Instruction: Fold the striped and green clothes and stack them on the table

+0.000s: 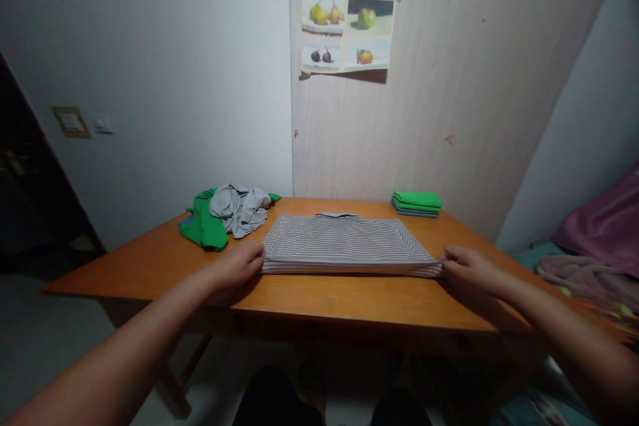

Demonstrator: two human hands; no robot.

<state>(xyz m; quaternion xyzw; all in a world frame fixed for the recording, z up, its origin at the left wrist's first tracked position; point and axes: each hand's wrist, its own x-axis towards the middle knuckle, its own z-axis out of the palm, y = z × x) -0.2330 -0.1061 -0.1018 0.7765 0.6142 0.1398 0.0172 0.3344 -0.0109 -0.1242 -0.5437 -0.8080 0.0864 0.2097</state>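
A grey-and-white striped shirt (344, 239) lies on the wooden table, with its front edge doubled over into layers. My left hand (249, 263) is closed on the shirt's near left corner. At the near right corner, the fingers of my right hand (459, 265) pinch the cloth. The front edge stretches straight between both hands, slightly raised off the tabletop. A small bit of collar shows at the shirt's far edge.
Crumpled grey cloth (239, 210) and green cloth (204, 226) lie heaped at the back left of the table (319, 299). A folded stack of green cloth (417, 201) sits at the back right. Bedding (589, 273) is beyond the right side.
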